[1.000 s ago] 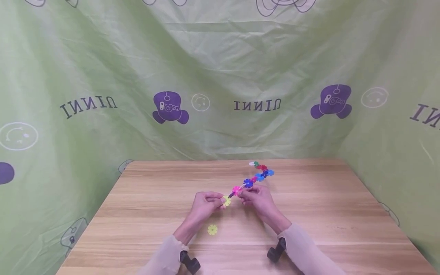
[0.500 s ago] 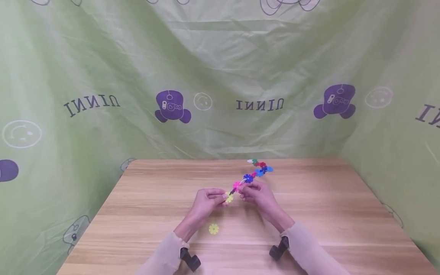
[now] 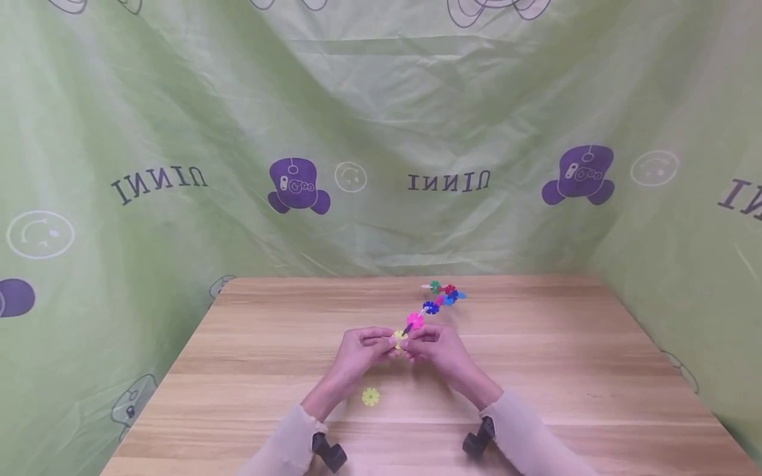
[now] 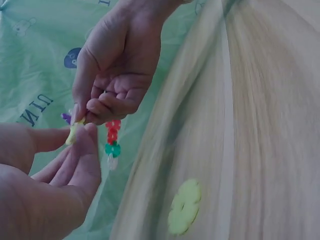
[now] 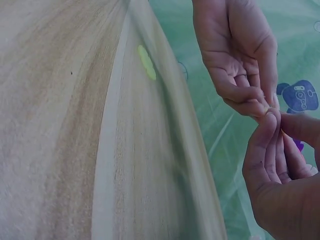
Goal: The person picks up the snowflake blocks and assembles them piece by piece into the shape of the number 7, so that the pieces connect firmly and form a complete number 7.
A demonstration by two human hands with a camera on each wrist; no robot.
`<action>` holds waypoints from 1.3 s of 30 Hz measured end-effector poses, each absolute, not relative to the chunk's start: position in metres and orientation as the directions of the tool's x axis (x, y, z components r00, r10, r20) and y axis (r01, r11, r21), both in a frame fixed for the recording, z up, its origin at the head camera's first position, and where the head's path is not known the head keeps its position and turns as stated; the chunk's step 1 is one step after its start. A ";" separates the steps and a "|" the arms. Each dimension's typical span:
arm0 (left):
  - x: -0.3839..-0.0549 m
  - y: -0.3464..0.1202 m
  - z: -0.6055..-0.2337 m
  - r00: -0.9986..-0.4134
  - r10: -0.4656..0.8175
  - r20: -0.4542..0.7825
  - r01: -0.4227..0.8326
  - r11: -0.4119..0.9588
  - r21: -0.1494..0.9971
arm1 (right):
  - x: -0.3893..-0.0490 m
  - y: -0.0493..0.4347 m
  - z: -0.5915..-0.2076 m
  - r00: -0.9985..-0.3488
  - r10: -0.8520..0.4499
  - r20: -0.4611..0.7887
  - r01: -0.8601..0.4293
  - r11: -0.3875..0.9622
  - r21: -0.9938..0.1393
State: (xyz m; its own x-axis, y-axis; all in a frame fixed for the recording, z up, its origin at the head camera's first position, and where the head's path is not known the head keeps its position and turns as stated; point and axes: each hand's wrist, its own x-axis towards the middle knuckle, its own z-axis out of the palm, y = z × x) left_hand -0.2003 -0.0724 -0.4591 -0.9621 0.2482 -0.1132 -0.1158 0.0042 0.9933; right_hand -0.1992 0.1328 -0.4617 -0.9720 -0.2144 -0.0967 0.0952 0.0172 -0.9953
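Note:
My left hand (image 3: 357,354) pinches a yellow, notched snowflake disc (image 3: 399,338) between thumb and fingers. From the other side my right hand (image 3: 443,350) pinches the same disc, the fingertips of both hands close together. A dark purple disc (image 3: 407,328) joins it to a chain running away from me: a pink disc (image 3: 415,320), then blue ones, a red disc (image 3: 450,289), a green disc (image 3: 436,287) and a white one at the far end. In the left wrist view, fingers cover much of the yellow disc (image 4: 75,132). In the right wrist view they hide it almost wholly.
A loose yellow disc (image 3: 370,396) lies flat on the wooden table (image 3: 238,396), in front of my hands. Green printed cloth (image 3: 381,132) hangs behind the table and along both sides. Black wrist mounts sit at both sleeves.
My right hand has let go near the pink disc and come nearer, onto the yellow disc beside my left fingers. The chain's far end has swung a little left.

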 end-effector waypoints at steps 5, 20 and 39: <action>-0.197 -0.084 -0.458 -0.953 0.301 -0.047 0.012 0.192 0.981 | -0.200 0.138 -0.461 -0.974 -0.199 -0.105 0.103 0.021 -0.994; -0.172 -0.124 -0.476 -0.894 0.446 -0.049 0.257 0.599 0.758 | -0.201 0.144 -0.459 -0.974 -0.201 -0.106 0.104 0.021 -0.994; -0.166 -0.120 -0.472 -0.899 0.434 -0.055 0.287 0.679 0.676 | -0.199 0.147 -0.463 -0.976 -0.188 -0.110 0.112 0.002 -0.994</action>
State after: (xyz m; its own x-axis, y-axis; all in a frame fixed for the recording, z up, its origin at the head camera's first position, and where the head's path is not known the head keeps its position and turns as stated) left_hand -0.1663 -0.1196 -0.4723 -0.8993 0.4339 -0.0546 0.2867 0.6793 0.6755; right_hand -0.1985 0.1466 -0.4625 -0.9761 -0.1877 -0.1099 0.1116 0.0017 -0.9938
